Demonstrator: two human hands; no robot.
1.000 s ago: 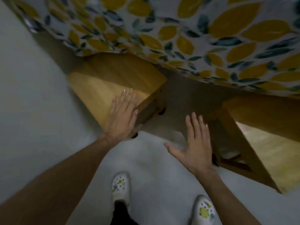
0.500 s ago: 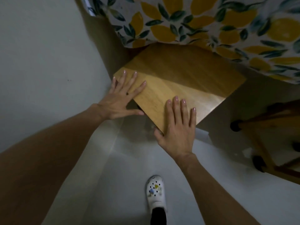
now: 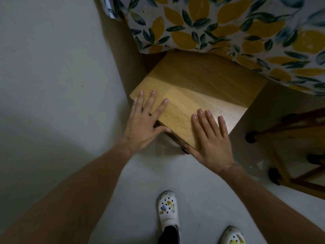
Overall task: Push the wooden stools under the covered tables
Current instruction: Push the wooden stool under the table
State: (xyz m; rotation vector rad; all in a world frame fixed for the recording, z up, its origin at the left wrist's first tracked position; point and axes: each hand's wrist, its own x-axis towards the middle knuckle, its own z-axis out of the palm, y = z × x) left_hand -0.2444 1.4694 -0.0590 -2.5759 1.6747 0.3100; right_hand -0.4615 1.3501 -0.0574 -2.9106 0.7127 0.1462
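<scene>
Both hands lie flat with fingers spread, gripping nothing, on the square light-wood stool seat (image 3: 197, 95): the left hand (image 3: 146, 124) at its 9 o'clock corner, the right hand (image 3: 212, 138) at its 6 o'clock corner. The seat's far edge is already tucked under the lemon-and-leaf printed tablecloth (image 3: 228, 29) toward 12 o'clock. With only flat palms pressing down, an uneven shove could twist the stool toward the pale wall (image 3: 52, 50) at 9 o'clock. It could also swing toward the second wooden stool's dark-capped legs (image 3: 290, 152) at 3 o'clock, or catch the hanging cloth.

Forearms bare, no sleeves visible. Fingernails pale pink, glossy. White perforated clogs (image 3: 168, 211) with coloured charms; dark sock at one ankle.
</scene>
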